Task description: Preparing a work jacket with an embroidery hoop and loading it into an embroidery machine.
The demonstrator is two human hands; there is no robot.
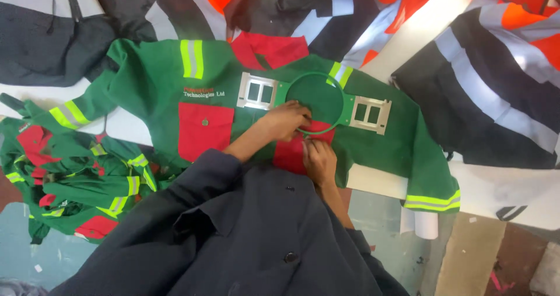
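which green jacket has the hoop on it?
The green jacket spread flat mid-table, under both hands, carries the green hoop; the other green garments lie crumpled in a heap, hoopless.

a garment workshop — piled reflective workwear jackets (76, 185) and a green embroidery hoop (315, 102) on the table (501, 188).

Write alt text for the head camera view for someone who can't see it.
Two hands, left hand and right hand, press on the lower rim of a green embroidery hoop laid on a green work jacket with red pockets, spread on a table. Folded green jackets lie at left, dark and orange garments around.
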